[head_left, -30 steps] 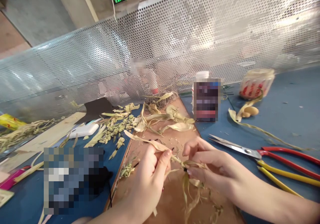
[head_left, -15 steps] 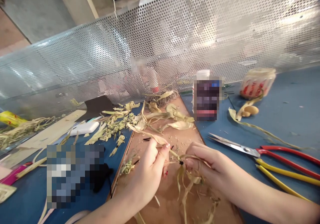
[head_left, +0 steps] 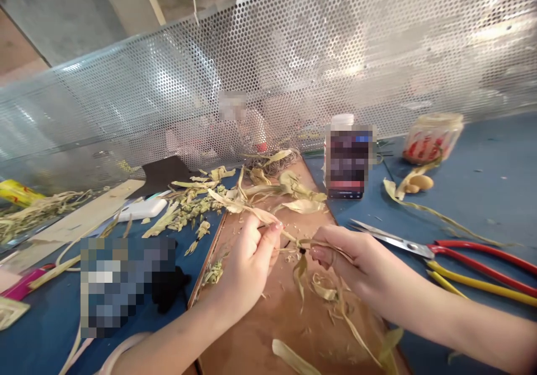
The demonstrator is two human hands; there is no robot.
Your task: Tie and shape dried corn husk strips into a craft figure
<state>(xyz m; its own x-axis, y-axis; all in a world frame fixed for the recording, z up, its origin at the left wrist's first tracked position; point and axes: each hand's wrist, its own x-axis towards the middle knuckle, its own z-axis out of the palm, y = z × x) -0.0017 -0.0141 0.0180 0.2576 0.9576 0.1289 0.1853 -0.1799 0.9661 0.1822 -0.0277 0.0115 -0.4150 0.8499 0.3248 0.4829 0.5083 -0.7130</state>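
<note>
While the left hand pinches a dried leaf strip, the right hand grips pale strands, dark binding between the two, all held above the brown board, red-handled scissors near the right forearm.

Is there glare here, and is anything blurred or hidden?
Head view: glare whitens patches of the perforated metal screen, and shapes behind it are indistinct; head view: the left hand, right hand and their dried leaf strips look fairly clear; head view: the jar's red lettering is soft, and coarse pixel blocks hide the phone's display.
</note>
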